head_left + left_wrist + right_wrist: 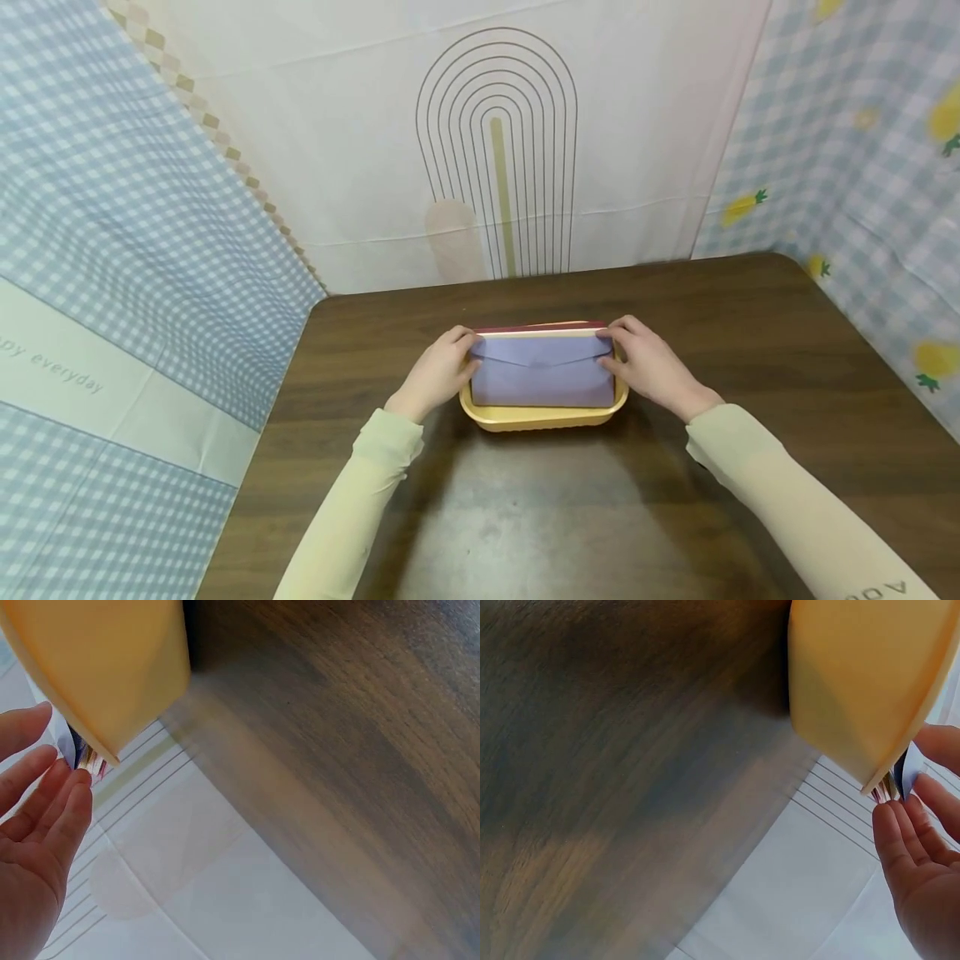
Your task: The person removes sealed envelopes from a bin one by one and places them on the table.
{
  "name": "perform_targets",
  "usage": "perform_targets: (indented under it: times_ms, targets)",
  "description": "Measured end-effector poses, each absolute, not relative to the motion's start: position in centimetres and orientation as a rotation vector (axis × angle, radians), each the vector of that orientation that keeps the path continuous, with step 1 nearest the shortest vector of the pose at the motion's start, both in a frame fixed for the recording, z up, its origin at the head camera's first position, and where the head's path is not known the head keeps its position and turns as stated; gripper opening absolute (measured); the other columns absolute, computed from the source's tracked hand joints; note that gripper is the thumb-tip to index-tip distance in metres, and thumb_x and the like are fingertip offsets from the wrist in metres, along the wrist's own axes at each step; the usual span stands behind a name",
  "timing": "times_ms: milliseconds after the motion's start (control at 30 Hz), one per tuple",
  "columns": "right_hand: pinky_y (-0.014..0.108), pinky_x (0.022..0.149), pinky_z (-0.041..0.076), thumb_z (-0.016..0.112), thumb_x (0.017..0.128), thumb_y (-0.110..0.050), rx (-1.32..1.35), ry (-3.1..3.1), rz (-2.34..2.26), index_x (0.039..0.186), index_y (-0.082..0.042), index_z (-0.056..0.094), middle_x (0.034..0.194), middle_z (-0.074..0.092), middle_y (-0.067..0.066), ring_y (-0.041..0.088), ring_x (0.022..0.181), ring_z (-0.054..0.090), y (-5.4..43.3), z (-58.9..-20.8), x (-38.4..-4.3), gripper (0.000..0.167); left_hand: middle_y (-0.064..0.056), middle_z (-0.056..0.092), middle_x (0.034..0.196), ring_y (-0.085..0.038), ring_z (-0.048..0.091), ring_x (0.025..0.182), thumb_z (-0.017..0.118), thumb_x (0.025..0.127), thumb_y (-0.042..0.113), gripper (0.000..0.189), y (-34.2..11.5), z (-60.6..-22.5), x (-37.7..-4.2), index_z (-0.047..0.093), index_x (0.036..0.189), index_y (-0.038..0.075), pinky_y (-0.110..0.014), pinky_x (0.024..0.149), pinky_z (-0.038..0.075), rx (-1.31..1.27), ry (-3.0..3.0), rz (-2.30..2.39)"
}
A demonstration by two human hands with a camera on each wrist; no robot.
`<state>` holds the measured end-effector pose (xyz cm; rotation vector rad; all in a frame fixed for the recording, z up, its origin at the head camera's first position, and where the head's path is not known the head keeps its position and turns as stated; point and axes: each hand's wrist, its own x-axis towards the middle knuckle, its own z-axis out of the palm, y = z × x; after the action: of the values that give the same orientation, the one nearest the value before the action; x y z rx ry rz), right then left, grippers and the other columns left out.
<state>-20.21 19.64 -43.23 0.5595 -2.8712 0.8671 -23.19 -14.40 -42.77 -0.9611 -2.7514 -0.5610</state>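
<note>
A purple envelope [542, 385] with a pointed flap stands in a yellow basket [543, 423], its broad face toward me. Behind its top edge show a cream edge and a dark red envelope [536, 328]. My left hand [442, 367] pinches the purple envelope's left end, thumb in front and fingers at the top edge. At the opposite end my right hand [651, 364] pinches it in the same way. Both wrist views show fingertips against several stacked paper edges beside the basket's rim; how many sheets they grip is hidden.
The basket stands on a dark brown wooden table [495, 517], toward its far edge. A white cloth [322, 150] with printed arches hangs behind the table. Blue checked cloths [150, 208] hang at the left and right sides.
</note>
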Motion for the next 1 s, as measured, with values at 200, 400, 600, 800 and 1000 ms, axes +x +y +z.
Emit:
perform_targets:
  times_ms: [200,400,600,800,1000]
  targets:
    - [0.045,0.083,0.049,0.075,0.092,-0.013,0.546,-2.847,0.942,0.123,0.001,0.065,0.113,0.058,0.013,0.029,0.096,0.058,20.1,-42.9,-20.0,0.036,-0.011,0.062,0.116,-0.024,0.064,0.097,0.075,0.088,0.003,0.031,-14.3,-42.5,-22.8,0.068,0.118,-0.001,-0.037,0.086,0.053,-0.949,-2.716,-0.610]
    - [0.042,0.078,0.051,0.075,0.091,-0.011,0.582,-2.795,1.025,0.116,-0.004,0.066,0.103,0.065,0.007,0.023,0.090,0.060,20.7,-43.0,-19.6,0.027,-0.007,0.060,0.107,-0.020,0.060,0.085,0.075,0.089,0.004,0.024,-14.5,-42.1,-22.4,0.070,0.112,0.002,-0.033,0.074,0.051,-0.900,-2.717,-0.824]
    - [0.038,0.075,0.054,0.071,0.095,-0.010,0.643,-2.745,1.013,0.115,-0.008,0.065,0.102,0.068,0.004,0.018,0.087,0.064,20.7,-43.9,-19.0,0.021,-0.001,0.064,0.099,-0.016,0.061,0.085,0.074,0.092,0.011,0.017,-15.1,-42.3,-22.0,0.069,0.108,0.008,-0.031,0.076,0.052,-0.887,-2.755,-0.934]
    - [0.037,0.069,0.052,0.064,0.098,-0.004,0.677,-2.675,1.033,0.116,-0.007,0.065,0.104,0.069,0.006,0.018,0.080,0.061,20.6,-44.0,-18.3,0.019,-0.003,0.069,0.102,-0.016,0.064,0.086,0.068,0.096,0.008,0.015,-15.3,-42.8,-21.5,0.065,0.111,0.011,-0.034,0.078,0.054,-0.885,-2.753,-0.983]
    - [0.036,0.067,0.051,0.063,0.099,-0.004,0.671,-2.673,1.034,0.117,-0.008,0.064,0.104,0.069,0.006,0.018,0.077,0.058,20.7,-44.2,-18.3,0.019,-0.004,0.069,0.101,-0.016,0.064,0.085,0.067,0.097,0.006,0.014,-15.1,-43.1,-21.4,0.064,0.110,0.010,-0.035,0.076,0.053,-0.886,-2.720,-0.977]
